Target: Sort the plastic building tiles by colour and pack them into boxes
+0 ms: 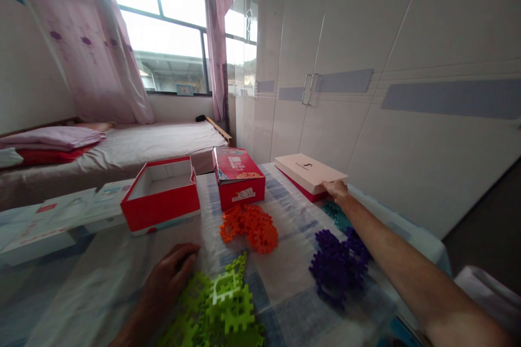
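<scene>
Touching the Lettered Lid: Right Hand at a Pale Box Cover

The right hand [336, 191] has its fingers on the near corner of a pale lid [307, 171], which sits over a red base [300, 185] by the far right corner of the cloth-covered surface [285, 268]. Whether those fingers pinch the lid or only rest on it, I cannot tell. A dark, curving emblem marks the lid's top, with a short line of letters beneath, too small to read.

Left of it, near the far edge, a closed red box [240, 173] carries white characters on its top, not legible here, and a white sticker [244, 195] with red print on its front. An open red box [160, 209] stands beside it. Toward the left edge, white boxes [57, 217] show a red label and faint print, unreadable.

The left hand [169, 274], fingers bent and close together, lies just beside green pieces [228, 301] at the near edge; what it grips, if anything, is unclear. Orange pieces [258, 230] lie mid-surface, purple pieces [337, 265] and teal pieces [336, 214] along the right edge.
</scene>
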The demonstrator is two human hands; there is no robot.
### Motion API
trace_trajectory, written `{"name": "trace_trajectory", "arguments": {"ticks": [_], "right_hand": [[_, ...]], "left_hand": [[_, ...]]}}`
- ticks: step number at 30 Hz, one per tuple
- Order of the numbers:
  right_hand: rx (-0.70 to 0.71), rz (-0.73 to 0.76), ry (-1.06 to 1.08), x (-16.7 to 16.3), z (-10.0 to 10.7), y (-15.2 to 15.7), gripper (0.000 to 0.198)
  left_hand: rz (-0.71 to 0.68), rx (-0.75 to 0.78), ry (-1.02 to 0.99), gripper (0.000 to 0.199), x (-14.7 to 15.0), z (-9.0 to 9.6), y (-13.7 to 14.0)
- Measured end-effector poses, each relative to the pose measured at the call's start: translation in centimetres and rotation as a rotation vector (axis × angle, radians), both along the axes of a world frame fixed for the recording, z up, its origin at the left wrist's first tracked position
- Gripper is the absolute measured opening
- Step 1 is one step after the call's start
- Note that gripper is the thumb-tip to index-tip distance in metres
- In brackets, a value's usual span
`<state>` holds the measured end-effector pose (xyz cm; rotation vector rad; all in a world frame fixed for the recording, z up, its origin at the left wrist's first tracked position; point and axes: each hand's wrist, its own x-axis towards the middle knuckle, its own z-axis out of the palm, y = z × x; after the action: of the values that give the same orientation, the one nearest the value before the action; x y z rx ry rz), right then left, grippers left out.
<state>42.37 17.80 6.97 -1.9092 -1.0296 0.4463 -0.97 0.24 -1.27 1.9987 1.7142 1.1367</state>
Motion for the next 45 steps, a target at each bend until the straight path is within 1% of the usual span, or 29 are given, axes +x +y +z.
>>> {"name": "trace_trajectory", "arguments": {"ticks": [2, 4, 5, 7, 9, 12, 15, 18, 21, 24, 26, 29, 32, 38, 41, 43, 45], "right_hand": [[0.027, -0.032, -0.095, -0.6, 0.1, -0.5, 0.056], [0.066, 0.004, -0.223, -1.7, 0.2, -1.2, 0.061], [0.095, 0.063, -0.304, -2.4, 0.1, -1.5, 0.06], [0.168, 0.232, -0.467, -4.2, 0.1, -2.3, 0.055], [0.247, 0.413, -0.559, -6.4, -0.1, -3.2, 0.052], [0.3, 0.63, -0.5, -9.9, -0.3, -4.6, 0.051], [0.283, 0.758, -0.453, -13.5, -0.4, -5.7, 0.054], [0.287, 0.769, -0.546, -16.7, -0.1, -5.8, 0.059], [0.289, 0.736, -0.706, -19.3, 0.5, -4.7, 0.062], [0.278, 0.734, -0.88, -20.9, 1.1, -2.9, 0.056], [0.268, 0.747, -0.958, -21.5, 1.2, -1.9, 0.05], [0.253, 0.757, -0.994, -21.8, 1.1, -1.0, 0.041], [0.245, 0.753, -1.025, -21.7, 1.2, -0.8, 0.04], [0.25, 0.782, -1.074, -21.3, 2.2, -0.4, 0.035], [0.262, 0.801, -1.08, -21.1, 2.3, -0.1, 0.03], [0.271, 0.762, -1.056, -20.7, 2.3, 0.2, 0.032], [0.28, 0.673, -1.003, -20.0, 2.5, 0.6, 0.036]], "left_hand": [[0.001, -0.006, 0.003, 0.031, 0.0, 0.0, 0.0], [-0.002, -0.013, -0.001, 0.031, 0.0, 0.0, 0.0], [-0.001, -0.013, -0.007, 0.031, 0.1, 0.1, 0.0], [0.002, -0.017, -0.022, 0.032, 0.3, 0.3, -0.1], [0.003, -0.03, -0.032, 0.032, 0.5, 0.5, -0.3], [0.001, -0.053, -0.031, 0.032, 0.7, 0.7, -0.5], [0.005, -0.052, -0.032, 0.031, 0.8, 0.8, -0.6], [0.005, -0.049, -0.039, 0.03, 0.9, 0.9, -0.6], [-0.003, -0.048, -0.04, 0.03, 1.0, 1.0, -0.7], [-0.007, -0.045, -0.047, 0.03, 1.0, 1.1, -0.6], [-0.01, -0.044, -0.057, 0.03, 0.9, 1.0, -0.6], [-0.016, -0.047, -0.069, 0.029, 0.8, 1.0, -0.6], [-0.023, -0.049, -0.078, 0.03, 0.8, 0.9, -0.5], [-0.018, -0.064, -0.101, 0.03, 0.9, 0.8, -0.4], [-0.016, -0.075, -0.106, 0.03, 0.9, 0.6, -0.3], [-0.016, -0.079, -0.106, 0.029, 0.8, 0.5, -0.3], [-0.022, -0.082, -0.106, 0.029, 0.8, 0.5, -0.4]]}}
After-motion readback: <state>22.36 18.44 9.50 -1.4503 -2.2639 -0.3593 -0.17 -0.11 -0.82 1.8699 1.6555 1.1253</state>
